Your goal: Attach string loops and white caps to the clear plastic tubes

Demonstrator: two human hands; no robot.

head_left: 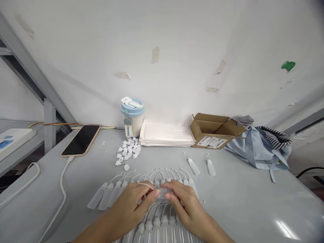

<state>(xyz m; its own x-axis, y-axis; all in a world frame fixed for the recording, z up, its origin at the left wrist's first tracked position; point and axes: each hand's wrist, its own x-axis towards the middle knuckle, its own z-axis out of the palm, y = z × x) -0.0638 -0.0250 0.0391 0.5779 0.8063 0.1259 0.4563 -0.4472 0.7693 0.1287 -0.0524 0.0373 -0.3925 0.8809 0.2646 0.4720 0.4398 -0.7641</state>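
Between my two hands lies a translucent plastic bottle (165, 193) on its side. My left hand (138, 202) pinches its neck end, where a thin white strap (146, 185) curves over the fingers. My right hand (186, 204) has its thumb and index finger closed on the bottle's body. Behind my hands, a row of similar bottles (106, 197) with curved straps lies fanned out on the grey table. A second row (157, 231) lies below and between my wrists, partly hidden by my hands and cut off by the frame's edge.
Small white caps (129, 148) are piled near a blue-lidded cup (134, 119). White packets (165, 134) and an open cardboard box (214, 131) stand by the wall. Two bottles (193, 166) lie apart at right. A phone (81, 141) with cable is left, a blue striped bag (258, 145) right.
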